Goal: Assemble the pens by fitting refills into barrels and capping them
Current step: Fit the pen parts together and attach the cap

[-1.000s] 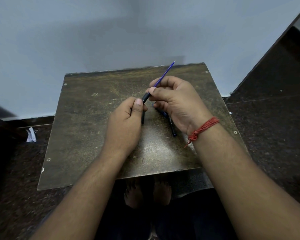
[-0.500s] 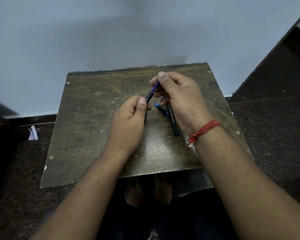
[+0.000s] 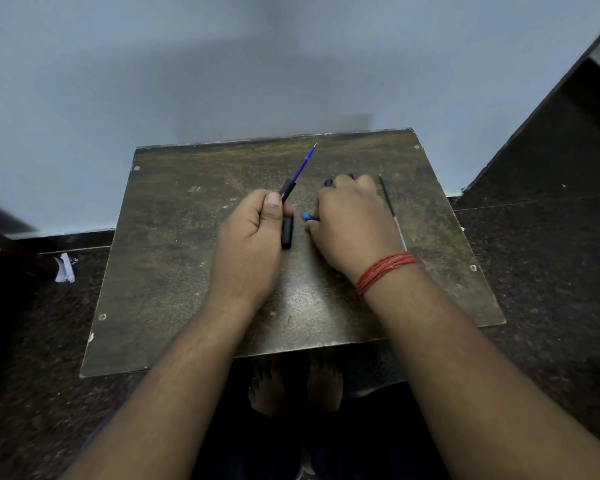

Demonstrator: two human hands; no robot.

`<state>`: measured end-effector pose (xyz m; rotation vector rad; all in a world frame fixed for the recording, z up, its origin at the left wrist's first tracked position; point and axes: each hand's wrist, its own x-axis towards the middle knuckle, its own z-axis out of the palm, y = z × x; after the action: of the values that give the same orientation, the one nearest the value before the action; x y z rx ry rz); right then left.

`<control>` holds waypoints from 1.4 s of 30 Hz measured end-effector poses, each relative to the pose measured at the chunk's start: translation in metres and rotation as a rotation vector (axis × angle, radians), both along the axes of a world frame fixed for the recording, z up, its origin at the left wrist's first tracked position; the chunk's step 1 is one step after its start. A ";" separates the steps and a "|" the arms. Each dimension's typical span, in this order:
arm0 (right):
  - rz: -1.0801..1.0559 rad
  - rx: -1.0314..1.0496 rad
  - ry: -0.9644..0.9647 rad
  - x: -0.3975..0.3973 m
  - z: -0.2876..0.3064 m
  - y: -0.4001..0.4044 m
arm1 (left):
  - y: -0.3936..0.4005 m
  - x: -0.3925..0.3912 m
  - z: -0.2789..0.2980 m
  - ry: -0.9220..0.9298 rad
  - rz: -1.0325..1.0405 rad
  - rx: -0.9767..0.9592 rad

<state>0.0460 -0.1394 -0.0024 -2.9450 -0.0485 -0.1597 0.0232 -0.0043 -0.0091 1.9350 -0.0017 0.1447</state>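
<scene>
Head view: the barrel [image 3: 287, 216] with its refill [image 3: 302, 165] is gripped by the left hand [image 3: 248, 244], and a blue part [image 3: 308, 216] should be pinched squarely by the right hand [image 3: 352, 223].

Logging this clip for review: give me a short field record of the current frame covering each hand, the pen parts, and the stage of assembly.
left hand: grips black barrel, tilted away from the person
blue refill: sticks out of the barrel's far end, tip exposed
right hand: lies on the table, fingers curled over small parts; blue piece shows at its edge
spare refill: thin, lies on the table right of the right hand
stage: refill only partly seated, no cap on the barrel yet
</scene>
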 end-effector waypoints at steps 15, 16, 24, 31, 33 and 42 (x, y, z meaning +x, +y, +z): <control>-0.395 1.620 -0.055 0.015 0.022 -0.022 | 0.001 0.000 -0.001 0.024 -0.019 0.044; -0.407 1.642 -0.061 0.016 0.022 -0.024 | 0.001 -0.001 0.000 0.024 -0.022 0.061; -0.363 1.646 -0.125 0.017 0.022 -0.031 | -0.002 -0.004 0.003 0.019 -0.068 0.120; -0.270 1.415 -0.107 0.013 0.025 -0.027 | -0.002 -0.004 0.003 0.023 -0.075 0.098; -0.258 1.394 -0.103 0.013 0.026 -0.026 | -0.002 -0.004 0.004 0.022 -0.071 0.102; -0.242 1.352 -0.074 0.013 0.026 -0.027 | -0.002 -0.005 0.006 0.033 -0.074 0.100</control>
<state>0.0590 -0.1663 0.0237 -1.5852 0.2882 -0.2159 0.0183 -0.0062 -0.0034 2.0335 -0.0594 0.0651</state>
